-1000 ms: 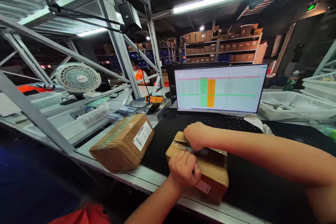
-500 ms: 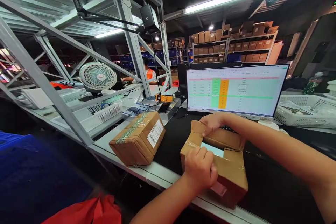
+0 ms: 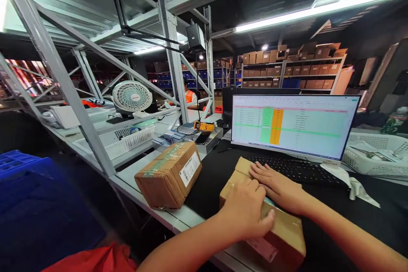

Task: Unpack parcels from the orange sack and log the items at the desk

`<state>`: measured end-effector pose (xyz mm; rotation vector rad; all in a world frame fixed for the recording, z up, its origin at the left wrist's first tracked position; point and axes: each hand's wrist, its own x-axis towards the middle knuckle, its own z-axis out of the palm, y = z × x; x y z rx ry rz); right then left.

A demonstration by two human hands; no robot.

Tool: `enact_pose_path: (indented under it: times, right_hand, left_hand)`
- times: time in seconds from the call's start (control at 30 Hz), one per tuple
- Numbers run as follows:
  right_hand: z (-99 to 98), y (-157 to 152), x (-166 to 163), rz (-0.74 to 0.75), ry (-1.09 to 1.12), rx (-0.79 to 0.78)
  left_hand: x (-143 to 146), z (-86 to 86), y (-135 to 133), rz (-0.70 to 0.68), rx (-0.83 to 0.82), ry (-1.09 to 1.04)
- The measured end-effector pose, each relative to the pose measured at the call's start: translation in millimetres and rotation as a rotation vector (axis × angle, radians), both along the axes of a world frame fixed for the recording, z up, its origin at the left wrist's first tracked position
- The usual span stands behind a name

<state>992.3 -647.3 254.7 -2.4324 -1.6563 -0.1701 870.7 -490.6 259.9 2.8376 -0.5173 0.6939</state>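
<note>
Grey steel racking (image 3: 79,106) runs along the left of the bench, and a wide monitor (image 3: 293,125) glows at the back of the black mat (image 3: 213,174) with a dark keyboard (image 3: 296,170) just in front of it. On the pale bench edge beside the mat lies a taped parcel (image 3: 168,174) with a barcode label, apart from both hands. Nearer the person, an open-topped cardboard box (image 3: 280,233) sits on the mat's front edge. The left hand (image 3: 245,214) lies flat on its near flap, fingers spread, gripping nothing. The right hand (image 3: 277,187) presses palm-down on the far flap, also open, the two hands touching over the seam.
</note>
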Motion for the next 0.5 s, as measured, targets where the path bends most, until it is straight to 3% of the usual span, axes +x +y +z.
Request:
enact_pose_path:
  times: [0.13, 0.23, 0.5]
  right_hand:
    - [8.1, 3.4, 3.9, -0.003, 0.156, 0.022]
    - [9.9, 3.7, 5.4, -0.010, 0.247, 0.042]
    - [5.7, 5.3, -0.5, 0.003, 0.321, 0.152]
  left_hand:
    - [7.9, 9.8, -4.7, 0.030, -0.079, 0.129]
    - [11.5, 8.9, -6.5, 0.093, -0.079, 0.107]
    - [2.7, -20.2, 0.4, 0.016, -0.115, -0.395]
